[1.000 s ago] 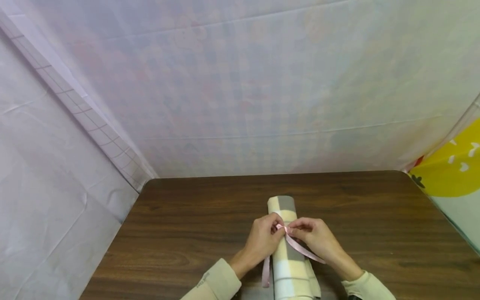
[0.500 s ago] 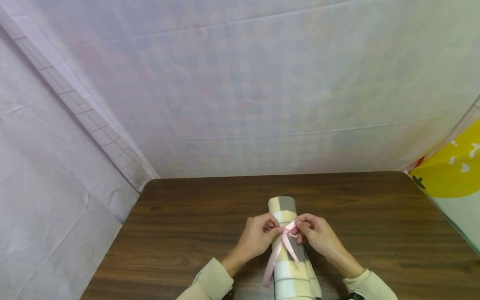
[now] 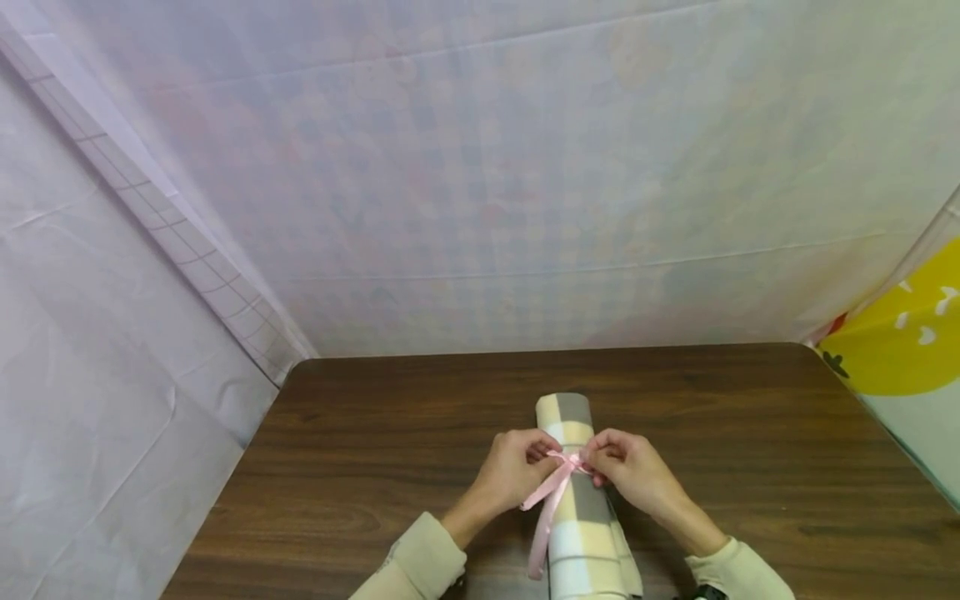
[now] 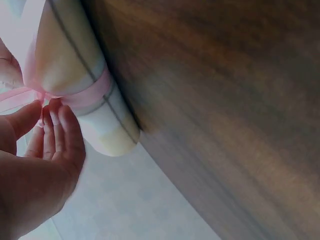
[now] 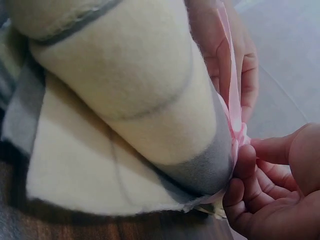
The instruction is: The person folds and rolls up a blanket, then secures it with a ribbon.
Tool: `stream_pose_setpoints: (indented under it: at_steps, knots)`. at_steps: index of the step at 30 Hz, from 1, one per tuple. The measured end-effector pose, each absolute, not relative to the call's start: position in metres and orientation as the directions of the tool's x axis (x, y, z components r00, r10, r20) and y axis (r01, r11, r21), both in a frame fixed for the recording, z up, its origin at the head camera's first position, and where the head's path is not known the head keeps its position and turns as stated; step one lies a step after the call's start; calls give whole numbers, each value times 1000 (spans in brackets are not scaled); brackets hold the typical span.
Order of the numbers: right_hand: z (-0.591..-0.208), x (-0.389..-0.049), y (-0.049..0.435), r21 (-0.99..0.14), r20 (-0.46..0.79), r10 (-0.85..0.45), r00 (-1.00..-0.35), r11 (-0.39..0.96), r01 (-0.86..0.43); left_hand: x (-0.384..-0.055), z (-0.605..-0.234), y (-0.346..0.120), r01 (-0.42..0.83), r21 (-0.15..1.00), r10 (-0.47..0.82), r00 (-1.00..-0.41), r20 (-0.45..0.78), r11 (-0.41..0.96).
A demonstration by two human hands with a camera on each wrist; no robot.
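A rolled plaid scarf or blanket (image 3: 585, 542) in cream, white and grey lies lengthwise on the table. Round its middle runs a pink ribbon (image 4: 90, 95), knotted on top, with two tails hanging toward the left in the head view. My left hand (image 3: 510, 471) pinches the ribbon between thumb and fingertips on the knot's left side. On the other side, my right hand (image 3: 637, 479) pinches it close to the knot (image 5: 240, 140). Fingertips partly cover the knot, so its exact form cannot be made out. A loose flap of the roll (image 5: 85, 160) spreads out on the right wrist side.
The dark wooden table (image 3: 375, 450) has rounded far corners. A pale patterned cloth (image 3: 480, 208) hangs behind it, and a white sheet (image 3: 90, 400) on the left. At the right hangs a yellow printed shape (image 3: 900, 342). A dark wristband (image 3: 708, 592) shows at the right cuff.
Both hands first met over the knot, then moved slightly apart. One ribbon tail has swung from the right side of the roll to the left. The roll has stayed in place.
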State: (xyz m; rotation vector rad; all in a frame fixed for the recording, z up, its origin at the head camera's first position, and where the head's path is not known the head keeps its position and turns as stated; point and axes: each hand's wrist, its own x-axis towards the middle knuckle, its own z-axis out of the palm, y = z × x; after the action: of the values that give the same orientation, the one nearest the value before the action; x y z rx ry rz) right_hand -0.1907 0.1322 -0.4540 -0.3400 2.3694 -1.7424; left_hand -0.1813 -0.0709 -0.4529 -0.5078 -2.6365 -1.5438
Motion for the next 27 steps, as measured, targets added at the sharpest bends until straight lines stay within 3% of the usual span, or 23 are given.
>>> stream_pose_setpoints:
  at_steps: [9, 16, 27]
  knots:
    - [-451, -189, 134, -943, 10, -268, -963, 318, -99, -182, -446, -74, 327, 799, 277, -938, 209, 505]
    - [-450, -189, 140, -886, 101, -319, -942, 402, -231, -183, -445, -76, 406, 734, 305, -911, 278, 545]
    - [-454, -187, 144, -808, 161, -316, -935, 501, -309, -184, -449, -82, 412, 605, 289, -911, 295, 682]
